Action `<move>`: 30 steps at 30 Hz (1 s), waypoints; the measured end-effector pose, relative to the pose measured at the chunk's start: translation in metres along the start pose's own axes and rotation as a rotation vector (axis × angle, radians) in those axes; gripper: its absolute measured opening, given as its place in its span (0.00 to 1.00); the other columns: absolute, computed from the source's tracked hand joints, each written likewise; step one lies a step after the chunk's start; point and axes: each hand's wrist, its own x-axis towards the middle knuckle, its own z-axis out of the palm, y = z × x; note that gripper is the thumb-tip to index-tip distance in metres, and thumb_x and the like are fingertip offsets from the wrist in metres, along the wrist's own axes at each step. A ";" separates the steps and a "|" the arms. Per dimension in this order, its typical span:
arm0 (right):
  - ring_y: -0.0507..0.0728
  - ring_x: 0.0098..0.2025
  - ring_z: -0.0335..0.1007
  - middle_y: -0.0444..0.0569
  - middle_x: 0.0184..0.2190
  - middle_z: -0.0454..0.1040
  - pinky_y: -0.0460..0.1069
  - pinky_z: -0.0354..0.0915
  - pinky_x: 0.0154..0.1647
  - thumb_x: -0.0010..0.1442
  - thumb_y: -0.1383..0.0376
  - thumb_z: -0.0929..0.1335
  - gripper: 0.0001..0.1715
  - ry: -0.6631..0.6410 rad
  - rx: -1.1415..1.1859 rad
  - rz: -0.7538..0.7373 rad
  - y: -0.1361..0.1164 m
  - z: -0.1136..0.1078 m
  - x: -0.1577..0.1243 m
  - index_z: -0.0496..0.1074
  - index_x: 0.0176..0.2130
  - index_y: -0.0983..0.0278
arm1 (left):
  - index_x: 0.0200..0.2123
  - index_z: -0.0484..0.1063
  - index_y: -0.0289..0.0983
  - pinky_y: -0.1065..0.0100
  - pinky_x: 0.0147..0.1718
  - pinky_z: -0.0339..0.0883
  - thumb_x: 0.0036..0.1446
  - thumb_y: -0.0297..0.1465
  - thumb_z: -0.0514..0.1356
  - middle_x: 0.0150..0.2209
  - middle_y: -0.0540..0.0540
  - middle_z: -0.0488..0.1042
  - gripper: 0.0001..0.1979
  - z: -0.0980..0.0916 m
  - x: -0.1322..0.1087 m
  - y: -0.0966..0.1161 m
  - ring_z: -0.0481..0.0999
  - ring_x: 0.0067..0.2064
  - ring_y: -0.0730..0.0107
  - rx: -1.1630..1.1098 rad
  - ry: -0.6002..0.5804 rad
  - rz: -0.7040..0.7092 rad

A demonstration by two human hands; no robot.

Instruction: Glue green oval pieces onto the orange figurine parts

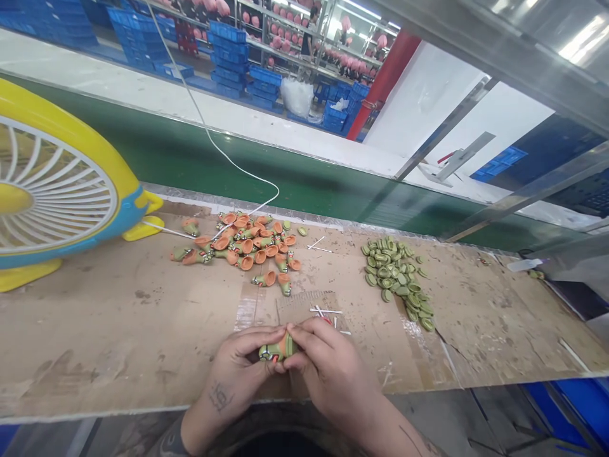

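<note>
Close to the table's front edge, my left hand [242, 362] and my right hand [326, 358] meet around one small green and orange figure part [273, 351]. The left fingers grip its green end, which has black, white and red markings. At the other end, my right thumb and fingers pinch a green oval cap [289, 343] against the orange part. Whether the cap is fully seated cannot be seen. Just beyond my hands lie a corrugated cardboard piece [304, 303] and several cotton swabs [326, 311], partly hidden by my right hand.
A pile of orange and green figure parts [252, 241] lies at centre left, and a heap of green oval caps [392, 270] at right. A yellow fan [114, 158] stands on the left. A white cord [204, 127] hangs over the table. Small bottle [526, 264] at far right.
</note>
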 end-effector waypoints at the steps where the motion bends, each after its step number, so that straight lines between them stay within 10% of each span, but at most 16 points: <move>1: 0.58 0.43 0.75 0.55 0.43 0.75 0.52 0.77 0.44 0.70 0.72 0.64 0.19 -0.005 -0.045 0.003 0.002 0.001 0.001 0.72 0.57 0.66 | 0.42 0.86 0.47 0.61 0.47 0.82 0.46 0.34 0.78 0.44 0.43 0.87 0.17 0.001 0.000 -0.001 0.86 0.45 0.54 -0.045 0.013 -0.068; 12: 0.64 0.56 0.71 0.56 0.56 0.73 0.59 0.73 0.54 0.67 0.65 0.70 0.29 -0.029 -0.198 -0.006 -0.007 0.000 -0.001 0.63 0.65 0.59 | 0.41 0.78 0.38 0.73 0.36 0.72 0.54 0.33 0.75 0.36 0.48 0.78 0.14 0.001 0.004 0.013 0.77 0.36 0.70 -0.575 -0.030 -0.440; 18: 0.60 0.45 0.74 0.54 0.49 0.75 0.57 0.72 0.46 0.71 0.57 0.64 0.15 0.417 -0.261 0.310 0.062 -0.051 -0.049 0.71 0.54 0.59 | 0.39 0.80 0.35 0.78 0.28 0.66 0.50 0.36 0.76 0.35 0.47 0.76 0.16 -0.005 0.008 0.020 0.74 0.31 0.75 -0.731 0.013 -0.557; 23: 0.61 0.42 0.75 0.56 0.46 0.76 0.56 0.72 0.42 0.70 0.52 0.62 0.20 0.454 -0.372 0.525 0.120 -0.056 -0.087 0.73 0.48 0.63 | 0.37 0.79 0.33 0.78 0.26 0.64 0.54 0.33 0.74 0.35 0.46 0.73 0.12 -0.006 0.010 0.021 0.71 0.30 0.77 -0.774 0.057 -0.564; 30: 0.64 0.50 0.71 0.55 0.46 0.76 0.60 0.68 0.53 0.70 0.56 0.62 0.16 0.324 -0.370 0.521 0.134 -0.046 -0.087 0.74 0.45 0.62 | 0.38 0.76 0.35 0.78 0.25 0.61 0.55 0.34 0.73 0.33 0.48 0.68 0.12 -0.005 0.008 0.023 0.65 0.28 0.78 -0.769 0.048 -0.489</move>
